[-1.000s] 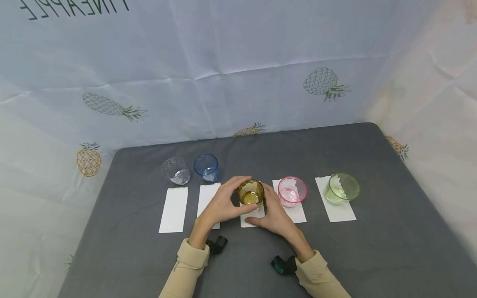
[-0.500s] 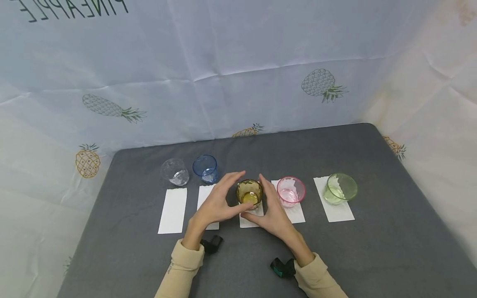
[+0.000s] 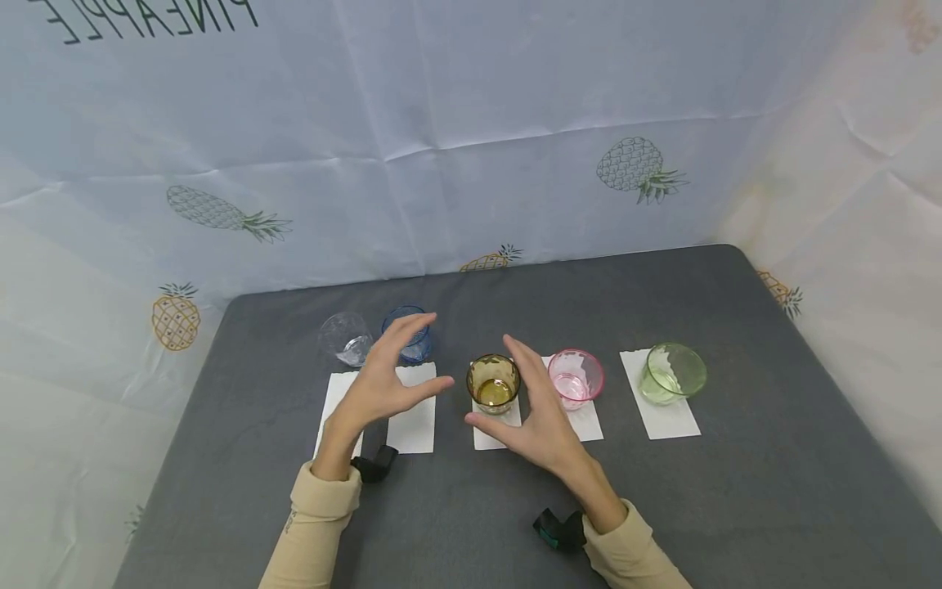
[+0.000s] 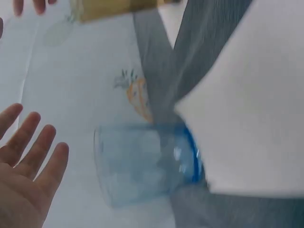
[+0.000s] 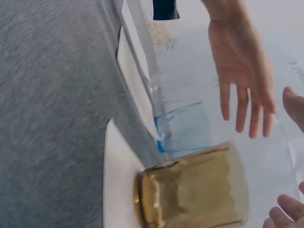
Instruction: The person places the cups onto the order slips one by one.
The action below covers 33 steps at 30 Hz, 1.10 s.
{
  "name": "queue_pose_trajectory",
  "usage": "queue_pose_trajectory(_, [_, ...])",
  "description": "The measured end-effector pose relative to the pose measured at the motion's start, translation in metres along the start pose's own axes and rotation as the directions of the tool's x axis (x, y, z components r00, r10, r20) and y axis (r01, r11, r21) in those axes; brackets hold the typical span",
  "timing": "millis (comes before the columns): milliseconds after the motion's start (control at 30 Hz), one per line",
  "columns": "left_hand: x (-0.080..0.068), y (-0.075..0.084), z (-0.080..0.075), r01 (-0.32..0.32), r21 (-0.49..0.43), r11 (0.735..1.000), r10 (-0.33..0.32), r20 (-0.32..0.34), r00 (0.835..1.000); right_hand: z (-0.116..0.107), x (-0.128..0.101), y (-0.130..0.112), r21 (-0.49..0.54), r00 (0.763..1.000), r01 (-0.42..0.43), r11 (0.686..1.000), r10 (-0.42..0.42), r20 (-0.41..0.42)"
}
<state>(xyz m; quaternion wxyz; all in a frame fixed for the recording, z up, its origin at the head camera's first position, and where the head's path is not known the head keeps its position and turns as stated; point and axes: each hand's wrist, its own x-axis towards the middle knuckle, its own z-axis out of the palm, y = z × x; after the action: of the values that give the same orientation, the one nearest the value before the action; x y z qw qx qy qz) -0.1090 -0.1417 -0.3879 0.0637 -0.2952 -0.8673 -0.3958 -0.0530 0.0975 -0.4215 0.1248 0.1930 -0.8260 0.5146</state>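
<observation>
Both hands let go of the amber cup (image 3: 493, 383). The left hand (image 3: 386, 378) moved away to the left, spread open in front of the blue cup (image 3: 409, 335); the right hand (image 3: 537, 413) drew back slightly, fingers straightened, just beside the amber cup.

The only readable text is the word "PINEAPPLE", printed mirror-reversed in dark letters on the pale backdrop cloth (image 3: 471, 123), at its top left corner.
</observation>
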Motion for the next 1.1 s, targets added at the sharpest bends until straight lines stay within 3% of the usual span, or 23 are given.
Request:
queue_pose_trajectory(267, [0.004,-0.018,-0.03,0.021,0.045,0.999,-0.02,-0.029,0.999,0.002,0.005,-0.017,0.059,0.998,0.055,0.997,-0.056,0.011])
queue_pose_trajectory(533, [0.008,-0.032,-0.047,-0.01,0.07,0.997,0.011,-0.014,1.0,0.017,0.015,-0.033,0.094,0.993,0.108,0.99,-0.113,0.041])
queue_pose_trajectory(867, [0.019,-0.043,-0.052,-0.022,0.067,0.997,0.02,0.025,0.999,0.051,0.019,-0.052,0.145,0.983,0.117,0.983,-0.136,0.124])
queue_pose_trajectory(1100, [0.025,-0.053,-0.049,-0.022,0.088,0.996,0.016,0.072,0.997,0.074,0.019,-0.045,0.114,0.977,0.124,0.986,-0.142,0.16])
